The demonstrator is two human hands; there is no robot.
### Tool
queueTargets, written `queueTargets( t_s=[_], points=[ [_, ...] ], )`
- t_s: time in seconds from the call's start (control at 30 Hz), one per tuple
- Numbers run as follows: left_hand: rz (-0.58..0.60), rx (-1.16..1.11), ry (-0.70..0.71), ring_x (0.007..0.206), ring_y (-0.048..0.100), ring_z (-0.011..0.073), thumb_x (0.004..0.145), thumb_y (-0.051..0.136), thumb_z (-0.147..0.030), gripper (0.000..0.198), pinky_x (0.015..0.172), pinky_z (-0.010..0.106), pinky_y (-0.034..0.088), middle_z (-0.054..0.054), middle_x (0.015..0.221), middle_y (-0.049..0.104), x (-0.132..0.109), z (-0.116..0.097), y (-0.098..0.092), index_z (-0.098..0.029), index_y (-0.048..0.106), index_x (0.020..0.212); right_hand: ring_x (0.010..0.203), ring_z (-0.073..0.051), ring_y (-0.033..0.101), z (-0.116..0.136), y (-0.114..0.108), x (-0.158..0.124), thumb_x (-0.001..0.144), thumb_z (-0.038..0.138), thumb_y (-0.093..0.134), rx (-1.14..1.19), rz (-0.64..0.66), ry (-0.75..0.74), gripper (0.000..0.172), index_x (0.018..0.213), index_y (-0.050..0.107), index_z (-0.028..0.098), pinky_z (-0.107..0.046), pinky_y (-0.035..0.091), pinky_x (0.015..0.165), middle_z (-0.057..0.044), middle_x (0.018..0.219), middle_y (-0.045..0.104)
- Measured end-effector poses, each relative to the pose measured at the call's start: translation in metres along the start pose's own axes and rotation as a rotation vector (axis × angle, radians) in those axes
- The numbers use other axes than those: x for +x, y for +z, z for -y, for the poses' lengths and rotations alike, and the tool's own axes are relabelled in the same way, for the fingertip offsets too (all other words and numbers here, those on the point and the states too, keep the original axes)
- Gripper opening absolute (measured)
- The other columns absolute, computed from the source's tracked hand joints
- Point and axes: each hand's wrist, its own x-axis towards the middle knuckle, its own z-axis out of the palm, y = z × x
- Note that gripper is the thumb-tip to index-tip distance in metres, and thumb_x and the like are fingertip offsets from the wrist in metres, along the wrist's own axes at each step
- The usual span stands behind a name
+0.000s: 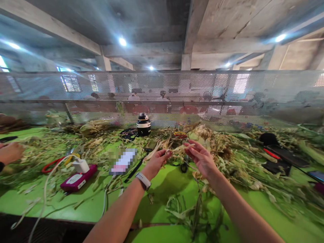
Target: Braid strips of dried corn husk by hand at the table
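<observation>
In the head view, the person's two bare hands meet over the middle of a green worktop (172, 192), holding pale, dry husk strips (178, 149) between them. The left hand (154, 164), with a watch (143, 180) at its wrist, has thumb and fingers pinched on the strips; loose ends fan out past it to the far left. The right hand (202, 158) pinches the other end between thumb and forefinger, its remaining fingers loosely curled. Blur hides exactly how the strips cross or join.

To work this well, I would keep the left pinch firm and close to the working point, letting the right fingers guide with light, even tension; husk this dry probably splits if pulled hard or bent sharply. Keeping the trailing ends apart from the husk heap (225, 148) at the right should prevent snagging. Black-handled scissors (183, 167) lie just below the strips, so the fingers should stay above them. The phone (124, 161) and magenta power strip (79, 179) at the left, with their cables, are best kept clear of the elbow.
</observation>
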Motion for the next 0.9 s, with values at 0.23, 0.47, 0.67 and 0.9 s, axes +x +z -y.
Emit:
queueTargets(
  t_s=[0.23,0.47,0.67,0.9],
  points=[
    [0.11,0.108,0.018,0.054,0.032,0.0068,0.064,0.067,-0.054,0.045,0.05,0.021,0.022,-0.004,0.061,0.048,-0.009,-0.004,0.01,-0.012,0.062,0.081,0.041,-0.004,0.044,-0.011,-0.001,0.001,0.062,0.043,0.074,-0.256,0.007,0.034,0.037,0.088,0.069,0.017,-0.018,0.038,0.042,-0.001,0.069,0.068],
    [0.086,0.11,0.037,0.053,0.033,0.0066,0.066,0.067,-0.05,0.042,0.05,0.021,0.024,-0.005,0.062,0.047,-0.009,-0.005,0.014,-0.012,0.059,0.081,0.056,-0.01,0.05,-0.024,0.004,-0.001,0.076,0.041,0.059,-0.646,0.229,-0.11,0.046,0.113,0.053,0.014,-0.024,0.04,0.058,0.004,0.059,0.056],
    [0.076,0.243,0.164,0.055,0.038,0.008,0.068,0.065,-0.045,0.034,0.051,0.02,0.031,-0.003,0.062,0.049,-0.01,-0.005,0.018,-0.013,0.059,0.079,0.06,-0.013,0.049,-0.029,0.001,-0.003,0.084,0.028,0.044,-0.866,0.362,-0.175,0.04,0.12,0.038,0.013,-0.025,0.04,0.061,0.003,0.063,0.054],
    [0.103,0.273,0.248,0.062,0.049,0.0118,0.073,0.062,-0.04,0.026,0.057,0.023,0.04,0.001,0.068,0.058,-0.011,-0.004,0.021,-0.015,0.059,0.077,0.061,-0.014,0.05,-0.027,0.002,-0.007,0.083,0.018,0.039,-1.075,0.305,-0.291,0.042,0.125,0.036,0.013,-0.025,0.04,0.063,0.002,0.065,0.054]
  ],
)
